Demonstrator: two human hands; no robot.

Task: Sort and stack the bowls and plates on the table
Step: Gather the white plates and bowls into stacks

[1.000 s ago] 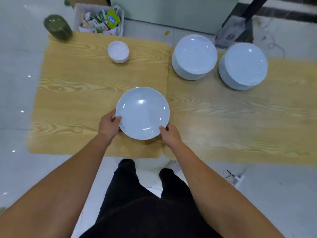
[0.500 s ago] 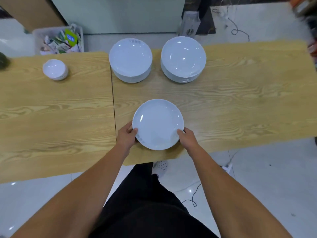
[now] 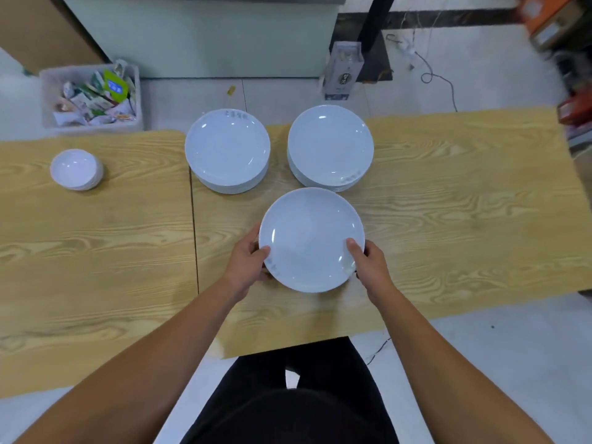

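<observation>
Plate (image 3: 310, 240) gripped at opposite rims, left hand (image 3: 245, 267) pinching one side, right hand (image 3: 368, 267) the other, thumbs on top, over the table (image 3: 448, 203). Just beyond its far rim, right stack (image 3: 330, 145); left stack (image 3: 227, 149) off diagonally, so likely a short forward carry.

Far left on the tiled floor (image 3: 288, 91): clear plastic bin (image 3: 51, 123) stuffed with crumpled packets, a green-and-blue pouch (image 3: 114, 85) sticking up on top. Brown cardboard box (image 3: 41, 30) behind it, top-left corner. Small yellow scrap (image 3: 231, 89) on the tiles. Tall white carton (image 3: 344, 70) stands beside a black post (image 3: 373, 24). Grey cable (image 3: 439, 78) loops to its right. Orange boxes (image 3: 544, 14) top right, blurred.
</observation>
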